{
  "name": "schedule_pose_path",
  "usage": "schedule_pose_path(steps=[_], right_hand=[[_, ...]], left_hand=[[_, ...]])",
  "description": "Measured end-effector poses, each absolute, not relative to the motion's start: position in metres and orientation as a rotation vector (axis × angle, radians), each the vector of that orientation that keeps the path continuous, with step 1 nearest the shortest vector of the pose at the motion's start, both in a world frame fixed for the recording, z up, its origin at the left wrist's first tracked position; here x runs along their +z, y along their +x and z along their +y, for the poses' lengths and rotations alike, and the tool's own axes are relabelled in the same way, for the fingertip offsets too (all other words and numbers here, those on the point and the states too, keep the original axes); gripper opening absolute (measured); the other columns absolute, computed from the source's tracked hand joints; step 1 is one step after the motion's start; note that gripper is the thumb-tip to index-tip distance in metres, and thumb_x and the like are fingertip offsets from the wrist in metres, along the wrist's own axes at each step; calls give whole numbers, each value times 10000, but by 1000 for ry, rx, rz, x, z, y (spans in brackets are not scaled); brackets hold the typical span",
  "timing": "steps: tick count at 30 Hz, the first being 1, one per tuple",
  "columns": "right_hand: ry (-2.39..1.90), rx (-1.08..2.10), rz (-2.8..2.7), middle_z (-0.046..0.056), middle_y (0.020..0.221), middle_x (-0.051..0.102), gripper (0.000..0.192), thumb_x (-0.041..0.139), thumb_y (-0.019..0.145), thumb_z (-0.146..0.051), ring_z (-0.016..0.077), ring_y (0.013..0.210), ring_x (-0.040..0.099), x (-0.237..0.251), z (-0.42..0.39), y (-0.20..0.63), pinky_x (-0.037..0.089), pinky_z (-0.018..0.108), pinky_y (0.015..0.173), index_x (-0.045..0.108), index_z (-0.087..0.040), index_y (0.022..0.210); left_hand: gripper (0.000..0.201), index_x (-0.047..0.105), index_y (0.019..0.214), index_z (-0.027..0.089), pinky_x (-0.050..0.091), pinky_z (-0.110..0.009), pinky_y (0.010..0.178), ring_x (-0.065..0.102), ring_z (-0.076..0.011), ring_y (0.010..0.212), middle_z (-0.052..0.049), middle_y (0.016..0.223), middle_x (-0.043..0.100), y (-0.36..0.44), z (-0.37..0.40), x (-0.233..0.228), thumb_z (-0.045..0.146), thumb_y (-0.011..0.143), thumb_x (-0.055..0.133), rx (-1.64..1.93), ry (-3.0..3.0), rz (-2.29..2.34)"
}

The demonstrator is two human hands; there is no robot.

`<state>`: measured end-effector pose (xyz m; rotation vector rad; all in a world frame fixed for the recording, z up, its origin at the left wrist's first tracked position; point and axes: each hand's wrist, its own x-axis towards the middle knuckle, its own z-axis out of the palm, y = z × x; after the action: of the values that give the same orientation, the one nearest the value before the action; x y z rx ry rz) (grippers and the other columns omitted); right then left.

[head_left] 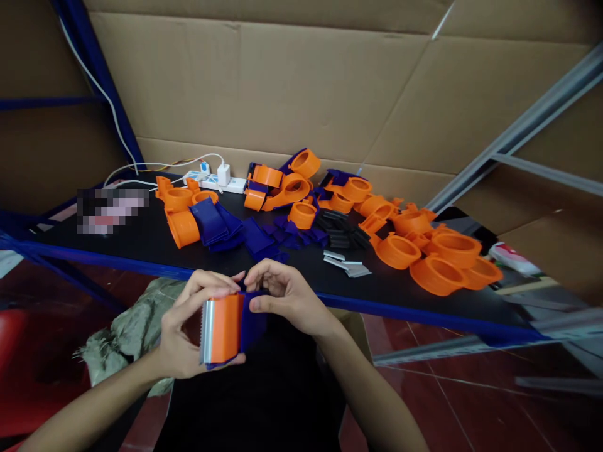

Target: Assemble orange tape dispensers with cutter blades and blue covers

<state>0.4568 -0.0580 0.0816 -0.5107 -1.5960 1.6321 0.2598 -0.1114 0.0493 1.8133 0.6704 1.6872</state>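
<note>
- Sitting in the left hand (pixel 181 333), the orange-and-blue piece (pixel 225 329) is clamped between fingers and thumb, its serrated strip (pixel 206 333) nearest the palm.
- Under the right hand (pixel 287 292), the blue flap (pixel 253 325) is touched; whether it is pinched cannot be told.

No text, labels, brands, numbers or signs can be read anywhere here.

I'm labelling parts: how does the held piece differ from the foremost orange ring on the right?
The held piece has a toothed silver strip; the orange ring shows none. The piece includes a blue part; the ring looks all orange. The piece is held; the ring sits on the table. Both show orange.
</note>
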Motion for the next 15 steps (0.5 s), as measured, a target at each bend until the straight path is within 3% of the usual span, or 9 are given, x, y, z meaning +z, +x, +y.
schedule_pose_path(steps=[10,13,15], right_hand=[[-570,1853,-1568,-7,817,652,287,884,664,-295,121,794,606,80,-57,460,489,262,781,663,-154,782],[-590,1782,-1584,-10,797,655,259,866,698,-304,124,771,617,80,-56,461,503,277,783,667,-165,789],[-639,1570,-1678,15,861,664,201,822,761,-323,154,846,635,84,-58,463,516,322,834,697,-181,829]], left_hand=[[849,679,1249,341,410,-708,1046,642,-357,1019,-78,1001,645,251,-108,51,161,463,947,1522,1964,559],[863,680,1253,299,388,-690,1074,643,-370,1056,-74,988,636,253,-108,51,120,450,941,1531,1911,555],[845,693,1232,278,391,-675,1073,643,-378,1072,-82,1013,649,256,-111,51,86,445,934,1575,1817,615]])
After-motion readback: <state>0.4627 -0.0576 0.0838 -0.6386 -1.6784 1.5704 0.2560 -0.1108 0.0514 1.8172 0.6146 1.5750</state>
